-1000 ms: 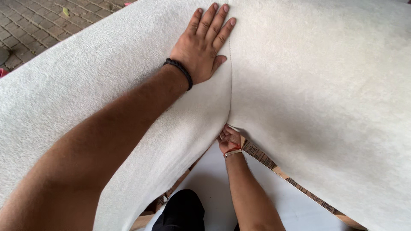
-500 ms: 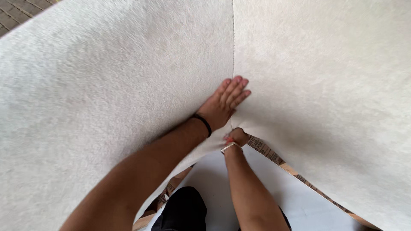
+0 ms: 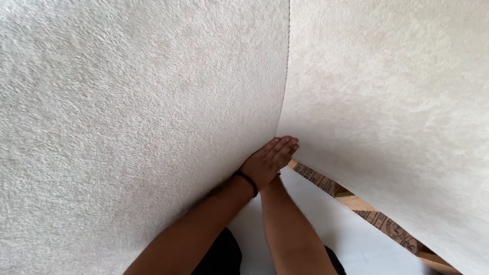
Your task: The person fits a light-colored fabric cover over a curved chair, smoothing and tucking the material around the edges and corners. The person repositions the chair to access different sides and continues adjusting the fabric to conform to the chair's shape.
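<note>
Head view: wide off-white fuzzy felt sheet [image 3: 127,117] filling nearly everything, meeting second off-white felt panel [image 3: 397,112] along a vertical seam. Below, smooth white floor surface [image 3: 351,239] and pale wooden frame edge with printed brown tape [image 3: 367,209] under the right panel. Left hand [image 3: 267,160] flat, fingers extended, pressed on felt at the seam's lower end. Right hand hidden beneath the left; grip impossible to tell. Thin black wristband [image 3: 247,182] on left wrist.
</note>
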### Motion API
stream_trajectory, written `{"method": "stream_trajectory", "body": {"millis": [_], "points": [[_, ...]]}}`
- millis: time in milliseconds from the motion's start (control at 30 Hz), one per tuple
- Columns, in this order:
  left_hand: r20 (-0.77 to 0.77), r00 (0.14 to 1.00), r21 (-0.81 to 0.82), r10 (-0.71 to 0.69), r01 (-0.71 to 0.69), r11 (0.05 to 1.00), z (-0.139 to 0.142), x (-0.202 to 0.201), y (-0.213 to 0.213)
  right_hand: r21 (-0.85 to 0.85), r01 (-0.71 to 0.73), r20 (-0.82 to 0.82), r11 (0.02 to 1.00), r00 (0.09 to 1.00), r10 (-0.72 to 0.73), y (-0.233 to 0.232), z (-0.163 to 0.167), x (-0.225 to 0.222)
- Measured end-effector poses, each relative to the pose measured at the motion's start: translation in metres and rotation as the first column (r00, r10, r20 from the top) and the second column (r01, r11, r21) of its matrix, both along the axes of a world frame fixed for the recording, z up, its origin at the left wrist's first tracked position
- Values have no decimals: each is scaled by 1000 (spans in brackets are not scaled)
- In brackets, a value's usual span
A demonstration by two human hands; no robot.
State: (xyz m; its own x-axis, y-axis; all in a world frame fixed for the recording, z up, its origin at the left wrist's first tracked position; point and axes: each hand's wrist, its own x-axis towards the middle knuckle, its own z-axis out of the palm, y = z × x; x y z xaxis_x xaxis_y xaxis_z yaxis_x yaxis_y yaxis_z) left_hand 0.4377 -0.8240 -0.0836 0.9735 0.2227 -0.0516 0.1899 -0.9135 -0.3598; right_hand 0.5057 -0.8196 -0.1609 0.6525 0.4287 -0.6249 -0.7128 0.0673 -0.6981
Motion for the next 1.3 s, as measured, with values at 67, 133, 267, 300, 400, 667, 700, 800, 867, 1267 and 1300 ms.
{"method": "stream_trajectory", "body": {"millis": [67, 133, 267, 300, 400, 667, 700, 800, 867, 1267, 1300], "points": [[269, 960, -238, 84, -19, 971, 2, -32, -24, -34, 20, 24, 999, 1000, -19, 2, -6, -2], [254, 920, -450, 300, -162, 878, 6, -67, -51, -70, 49, 39, 996, 998, -46, 7, -9, -4], [169, 875, -714, 453, -209, 669, 16, -108, -83, -123, 79, 69, 989, 995, -71, 7, -11, -2], [148, 865, -744, 480, -223, 630, 19, -111, -87, -108, 63, 52, 992, 997, -58, 4, -11, -2], [238, 827, -758, 509, -169, 630, 34, -100, -87, -30, -7, -31, 1000, 1000, 7, -10, -6, 0], [403, 768, -643, 498, -150, 751, 81, -41, -56, 463, -134, -301, 876, 906, 298, -53, 35, 7], [371, 755, -653, 540, -201, 730, 86, -38, -54, 523, -117, -285, 844, 910, 302, -62, 42, 7], [360, 724, -638, 589, -269, 721, 101, -35, -53, 695, -58, -255, 717, 912, 322, -94, 61, 4], [321, 715, -661, 621, -300, 688, 112, -34, -55, 808, -32, -229, 589, 903, 364, -112, 71, -3], [170, 580, -956, 797, -99, 277, 119, -37, -94, 91, -310, 76, 946, 950, 304, -142, 70, -37], [152, 518, -983, 841, -7, 182, 118, -34, -94, 93, -303, 107, 948, 950, 294, -144, 70, -40]]}}
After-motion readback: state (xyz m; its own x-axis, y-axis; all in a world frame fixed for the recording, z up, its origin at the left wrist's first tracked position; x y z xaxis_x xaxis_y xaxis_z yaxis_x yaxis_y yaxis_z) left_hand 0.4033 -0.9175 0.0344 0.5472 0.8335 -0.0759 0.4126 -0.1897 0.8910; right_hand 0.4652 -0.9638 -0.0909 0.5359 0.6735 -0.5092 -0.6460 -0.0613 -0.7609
